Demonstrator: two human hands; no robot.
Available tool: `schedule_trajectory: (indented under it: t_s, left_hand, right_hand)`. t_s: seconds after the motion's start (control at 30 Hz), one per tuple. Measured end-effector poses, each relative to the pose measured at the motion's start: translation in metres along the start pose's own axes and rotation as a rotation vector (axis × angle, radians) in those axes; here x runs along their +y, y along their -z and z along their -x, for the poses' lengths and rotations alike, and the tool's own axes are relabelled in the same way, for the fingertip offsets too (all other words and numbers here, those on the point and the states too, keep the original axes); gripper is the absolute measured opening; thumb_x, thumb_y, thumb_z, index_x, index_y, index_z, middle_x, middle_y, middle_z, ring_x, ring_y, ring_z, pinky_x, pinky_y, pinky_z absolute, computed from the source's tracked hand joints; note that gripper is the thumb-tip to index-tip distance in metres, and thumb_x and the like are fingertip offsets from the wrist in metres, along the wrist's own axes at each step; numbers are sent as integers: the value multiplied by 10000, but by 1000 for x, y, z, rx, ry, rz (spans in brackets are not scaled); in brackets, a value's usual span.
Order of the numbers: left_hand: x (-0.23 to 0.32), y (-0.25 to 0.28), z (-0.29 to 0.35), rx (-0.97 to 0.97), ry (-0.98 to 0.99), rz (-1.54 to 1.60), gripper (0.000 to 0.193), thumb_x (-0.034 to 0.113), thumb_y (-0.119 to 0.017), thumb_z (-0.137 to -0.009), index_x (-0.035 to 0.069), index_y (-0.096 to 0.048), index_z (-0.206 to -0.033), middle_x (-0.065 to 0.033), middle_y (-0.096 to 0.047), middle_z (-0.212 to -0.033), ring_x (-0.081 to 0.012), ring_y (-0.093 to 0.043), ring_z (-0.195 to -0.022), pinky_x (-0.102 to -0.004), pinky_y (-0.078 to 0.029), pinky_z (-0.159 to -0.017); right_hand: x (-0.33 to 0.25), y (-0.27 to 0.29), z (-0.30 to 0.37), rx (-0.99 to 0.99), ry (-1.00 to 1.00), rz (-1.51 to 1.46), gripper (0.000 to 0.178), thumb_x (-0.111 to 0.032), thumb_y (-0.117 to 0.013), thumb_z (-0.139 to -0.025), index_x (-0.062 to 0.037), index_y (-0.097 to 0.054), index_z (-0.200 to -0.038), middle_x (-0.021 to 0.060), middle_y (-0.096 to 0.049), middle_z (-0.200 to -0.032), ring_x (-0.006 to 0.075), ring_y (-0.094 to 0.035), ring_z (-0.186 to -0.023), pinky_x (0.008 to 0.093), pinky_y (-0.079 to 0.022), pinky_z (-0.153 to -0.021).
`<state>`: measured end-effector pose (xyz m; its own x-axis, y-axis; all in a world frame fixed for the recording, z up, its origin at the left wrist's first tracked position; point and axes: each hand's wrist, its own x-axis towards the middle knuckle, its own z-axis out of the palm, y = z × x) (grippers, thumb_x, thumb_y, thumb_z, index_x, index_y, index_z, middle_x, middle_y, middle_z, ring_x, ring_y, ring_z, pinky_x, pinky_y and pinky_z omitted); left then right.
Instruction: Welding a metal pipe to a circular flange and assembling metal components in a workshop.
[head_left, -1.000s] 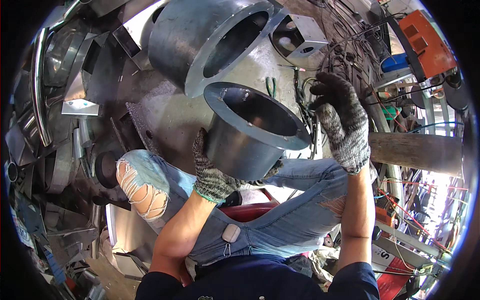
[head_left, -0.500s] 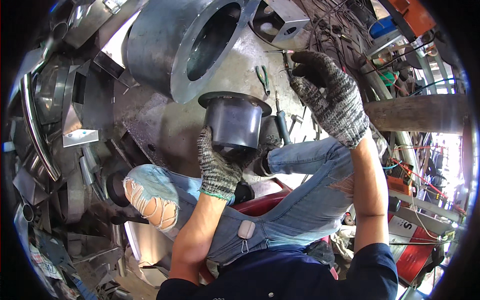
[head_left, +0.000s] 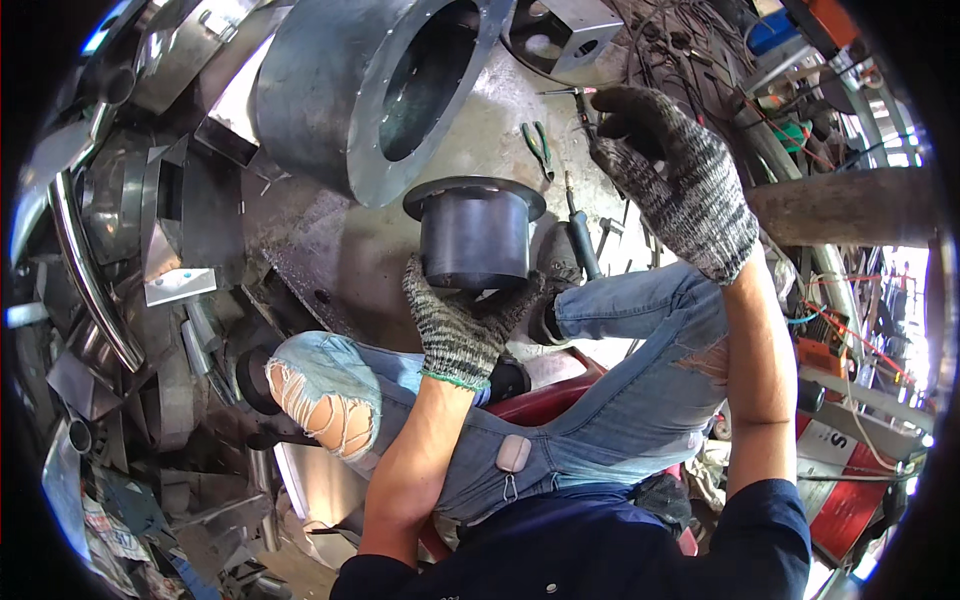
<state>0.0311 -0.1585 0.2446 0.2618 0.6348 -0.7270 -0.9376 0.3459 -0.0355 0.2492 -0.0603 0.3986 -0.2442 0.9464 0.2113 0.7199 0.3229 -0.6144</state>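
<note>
My left hand (head_left: 460,330), in a grey-and-black knit glove, grips the lower end of a dark metal flanged pipe (head_left: 474,237). The pipe is tilted toward me, and its wide flange is at the far end. My right hand (head_left: 680,180), in a matching glove, is raised to the right of the pipe. Its fingers are curved, with a gap between them and the thumb, and nothing shows in its grasp. Just left of its fingertips is a thin dark tool with a red part (head_left: 583,105). Green-handled pliers (head_left: 538,150) lie on the floor beyond the pipe.
A large steel cylinder with a ring flange (head_left: 362,110) stands ahead. Another dark-handled tool (head_left: 581,240) and a small hammer (head_left: 608,232) lie near my foot. Metal offcuts (head_left: 180,285) crowd the left; cables (head_left: 670,60) and a wooden beam (head_left: 850,208) are on the right.
The view has shifted slightly, moving the surroundings to the right. The flanged pipe has turned a little more upright in my left hand. My right hand stays raised, nearly unchanged.
</note>
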Motion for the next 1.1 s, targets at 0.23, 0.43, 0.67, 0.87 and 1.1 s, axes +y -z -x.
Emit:
schedule_trajectory:
  t_s: [0.23,0.43,0.67,0.87,1.1]
  left_hand:
    - [3,2,3,-120,-87,30,922,783,-512,-937,123,-432,-1576,-312,-399,-1562,-524,-465,-1411,-766,-476,-1115]
    - [-2,-4,8,-82,-197,-104,924,764,-550,-917,143,-401,-1584,-301,-353,-1590,-544,-446,-1410,-774,-454,-1128]
    - [3,-3,3,74,-149,-14,925,759,-607,-878,171,-421,-1568,-286,-369,-1556,-541,-455,-1390,-779,-493,-1070]
    - [6,2,-4,11,-63,-149,878,757,-578,-913,174,-470,-1560,-263,-493,-1498,-520,-568,-1299,-754,-553,-1000]
    - [8,23,-13,-233,-397,-480,738,332,-724,-990,95,-414,-1616,-187,-594,-1475,-373,-652,-1294,-621,-582,-1029]
  right_hand:
    - [3,-2,-2,-37,41,4,530,-393,-794,-1000,-56,-664,-1389,170,-784,-1109,278,-790,-927,403,-629,-835]
    - [13,0,0,-26,66,-34,508,-357,-777,-1016,-29,-659,-1386,178,-785,-1146,298,-797,-957,407,-630,-861]
    - [9,2,-1,-35,63,46,524,-399,-782,-1010,-39,-677,-1377,188,-786,-1155,303,-800,-970,417,-629,-864]
    - [5,6,-2,-97,26,74,529,-411,-769,-1017,-26,-680,-1369,191,-787,-1151,298,-799,-970,407,-626,-865]
    - [3,3,1,-120,29,43,436,-375,-748,-1033,-35,-716,-1303,210,-786,-1090,308,-791,-933,415,-616,-837]
